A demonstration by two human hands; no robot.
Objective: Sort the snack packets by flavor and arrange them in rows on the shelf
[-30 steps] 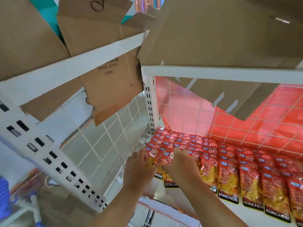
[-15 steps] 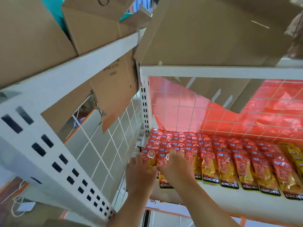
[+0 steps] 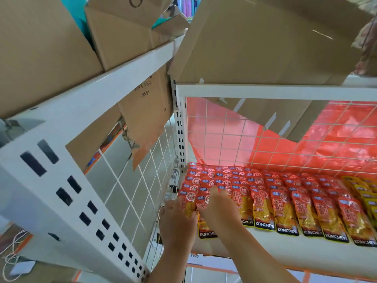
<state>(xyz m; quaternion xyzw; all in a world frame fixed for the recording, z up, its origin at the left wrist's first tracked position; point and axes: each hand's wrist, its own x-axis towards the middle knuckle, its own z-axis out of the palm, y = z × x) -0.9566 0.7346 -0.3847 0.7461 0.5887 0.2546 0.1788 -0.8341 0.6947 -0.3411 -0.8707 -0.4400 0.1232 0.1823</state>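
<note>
Both bare forearms reach up and forward, and the two hands meet side by side, nearly touching. The left hand [image 3: 177,220] comes almost straight up from below, wrist in line with the forearm, back of the hand to the camera. Its fingers [image 3: 170,205] curl at the left edge of a packet [image 3: 188,203], gripping it. The right hand [image 3: 221,210] comes in on a slant from the lower right, just right of that grip, palm down. Its fingertips [image 3: 214,190] bend forward past the grip (whether they pinch anything is hidden under the hand).
</note>
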